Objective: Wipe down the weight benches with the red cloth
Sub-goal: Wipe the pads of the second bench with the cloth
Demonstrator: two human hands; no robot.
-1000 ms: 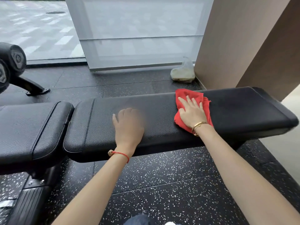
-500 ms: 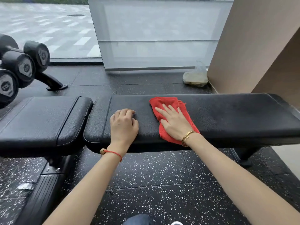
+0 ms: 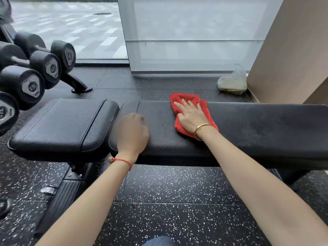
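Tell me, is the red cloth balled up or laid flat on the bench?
Flat. The red cloth lies spread on the long bench pad under the right hand, whose straight fingers press it down.

Bench pad (image 3: 257, 132) bare right of red cloth (image 3: 188, 103); left hand (image 3: 132, 132) blocks leftward path.
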